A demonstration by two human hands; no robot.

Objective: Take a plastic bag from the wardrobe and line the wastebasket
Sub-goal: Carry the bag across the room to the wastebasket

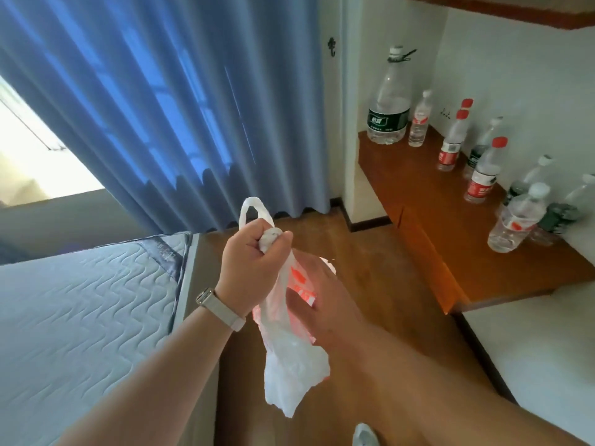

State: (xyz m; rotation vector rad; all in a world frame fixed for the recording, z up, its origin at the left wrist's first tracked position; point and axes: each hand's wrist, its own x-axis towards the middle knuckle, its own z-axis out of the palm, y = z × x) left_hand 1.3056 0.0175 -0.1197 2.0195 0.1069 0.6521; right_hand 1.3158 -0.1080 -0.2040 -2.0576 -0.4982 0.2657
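Observation:
A white plastic bag point(291, 362) with red print hangs crumpled in front of me, above the wooden floor. My left hand point(251, 268), with a watch on its wrist, is shut in a fist around the bag's gathered top, and one handle loop sticks up above the fist. My right hand point(318, 304) grips the bag's middle from the right side, its fingers pressed into the plastic. The bag's lower end dangles free below both hands. No wastebasket and no wardrobe are in view.
A bed with a quilted white mattress point(80, 310) fills the left. Blue curtains point(167, 101) hang ahead over a window. A low wooden shelf point(450, 220) at the right carries several plastic water bottles point(388, 101). Wooden floor point(380, 259) runs between bed and shelf.

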